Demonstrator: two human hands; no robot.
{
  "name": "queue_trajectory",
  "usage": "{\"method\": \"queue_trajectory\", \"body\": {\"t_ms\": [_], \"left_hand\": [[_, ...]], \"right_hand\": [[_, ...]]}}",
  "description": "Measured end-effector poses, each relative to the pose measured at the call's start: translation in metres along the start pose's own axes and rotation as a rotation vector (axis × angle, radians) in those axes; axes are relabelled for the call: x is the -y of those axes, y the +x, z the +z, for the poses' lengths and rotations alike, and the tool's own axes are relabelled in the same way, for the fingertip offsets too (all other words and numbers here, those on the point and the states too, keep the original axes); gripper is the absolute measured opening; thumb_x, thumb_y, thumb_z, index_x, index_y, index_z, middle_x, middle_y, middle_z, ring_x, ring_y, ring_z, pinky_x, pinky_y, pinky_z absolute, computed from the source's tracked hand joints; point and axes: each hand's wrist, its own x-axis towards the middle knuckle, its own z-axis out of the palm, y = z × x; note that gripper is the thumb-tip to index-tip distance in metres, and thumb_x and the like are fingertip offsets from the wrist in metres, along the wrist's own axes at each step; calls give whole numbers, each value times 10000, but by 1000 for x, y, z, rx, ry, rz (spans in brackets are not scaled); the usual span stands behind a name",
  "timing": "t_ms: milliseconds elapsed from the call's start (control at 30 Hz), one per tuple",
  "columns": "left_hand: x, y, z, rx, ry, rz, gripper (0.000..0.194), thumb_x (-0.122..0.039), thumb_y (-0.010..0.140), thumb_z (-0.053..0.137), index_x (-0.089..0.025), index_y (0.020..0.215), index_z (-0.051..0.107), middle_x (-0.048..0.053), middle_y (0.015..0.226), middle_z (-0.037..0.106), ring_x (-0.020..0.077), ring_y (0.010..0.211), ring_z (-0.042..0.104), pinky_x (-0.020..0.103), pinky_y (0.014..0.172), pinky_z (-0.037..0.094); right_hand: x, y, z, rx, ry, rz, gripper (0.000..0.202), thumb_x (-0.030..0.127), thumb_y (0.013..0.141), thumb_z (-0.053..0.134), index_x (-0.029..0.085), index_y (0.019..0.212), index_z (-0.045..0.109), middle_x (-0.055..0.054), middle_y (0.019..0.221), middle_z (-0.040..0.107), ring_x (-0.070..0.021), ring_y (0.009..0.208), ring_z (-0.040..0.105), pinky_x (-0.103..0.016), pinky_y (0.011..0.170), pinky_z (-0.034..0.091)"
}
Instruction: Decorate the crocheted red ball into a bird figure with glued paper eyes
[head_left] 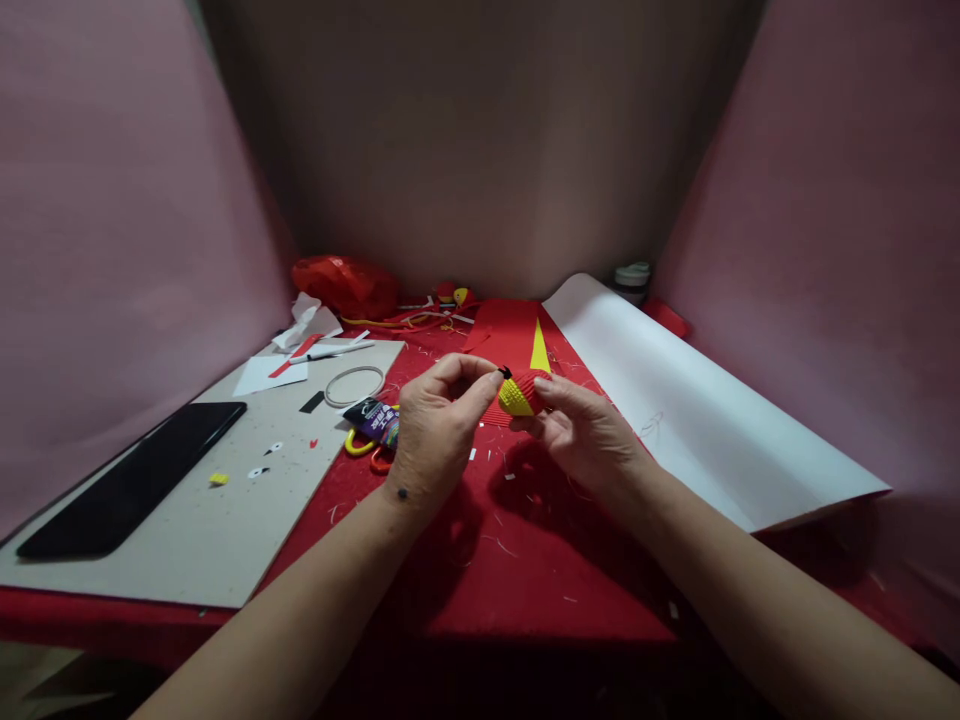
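Note:
Between the thumb and fingers of my right hand (pixel 585 425) is a small ball of ridged paper (pixel 517 397), red on one side and yellow on the other. My left hand (pixel 442 420) is closed in a pinch on a tiny jagged black piece (pixel 505 373) at the ball's upper left edge. Whether the piece is stuck to the ball, I cannot tell. Both hands are raised over the red tablecloth (pixel 517 570). A dark printed glue tube (pixel 379 420) and yellow and red loop handles (pixel 358 443) are partly hidden behind my left wrist.
A grey board (pixel 292 530) on the left carries a black slab (pixel 135 480), paper eye-like cutouts (pixel 259 471), a yellow scrap (pixel 218 480), a wire ring (pixel 354 370) and a pen (pixel 330 352). Red corrugated paper (pixel 506 330), a red bag (pixel 345 285) and a curled white sheet (pixel 697 420) lie behind.

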Motion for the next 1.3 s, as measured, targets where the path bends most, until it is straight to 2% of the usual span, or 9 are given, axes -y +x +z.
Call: {"method": "queue_trajectory", "body": {"t_ms": [167, 400, 600, 767, 967, 1300], "left_hand": [[-1, -7, 2, 29, 128, 86, 75, -224, 783, 634, -170, 731, 634, -1, 712, 613, 124, 674, 540, 247, 670, 447], [-4, -10, -1, 5, 221, 176, 90, -182, 808, 604, -183, 718, 617, -12, 705, 593, 118, 670, 538, 242, 667, 442], [-6, -10, -3, -17, 285, 169, 88, -183, 805, 614, -180, 717, 620, -16, 697, 598, 115, 665, 535, 235, 660, 429], [-7, -12, -4, -21, 245, 127, 71, -202, 807, 619, -182, 739, 627, -10, 714, 611, 120, 676, 547, 238, 647, 427], [-7, -13, -5, -16, 248, 121, 79, -202, 805, 616, -185, 729, 623, -10, 706, 610, 124, 672, 553, 240, 633, 426], [-5, -16, -7, 29, 267, 252, 110, -119, 818, 599, -171, 721, 601, -20, 707, 581, 93, 667, 531, 224, 655, 421]], "right_hand": [[-3, 0, 0, 35, -9, 11, 185, 329, 677, 701, 229, 809, 620, -67, 926, 674, -255, 906, 622, -416, 803, 513], [-5, -2, 1, 53, -70, 14, 197, 357, 708, 663, 235, 857, 620, -81, 1003, 678, -268, 958, 623, -440, 821, 518], [-4, -6, 0, 86, 94, 31, 352, 287, 676, 743, 272, 1010, 631, -20, 889, 694, -215, 844, 646, -419, 823, 525], [-4, -7, 1, 88, 127, 48, 311, 262, 662, 757, 254, 953, 644, -35, 914, 704, -230, 896, 656, -446, 873, 514], [-4, -10, 1, 93, 108, 58, 437, 193, 588, 805, 258, 976, 615, -5, 878, 697, -220, 863, 672, -445, 883, 515], [-5, -12, 4, 97, 72, 30, 415, 188, 591, 805, 258, 946, 603, -2, 869, 656, -223, 844, 663, -434, 821, 539]]}}
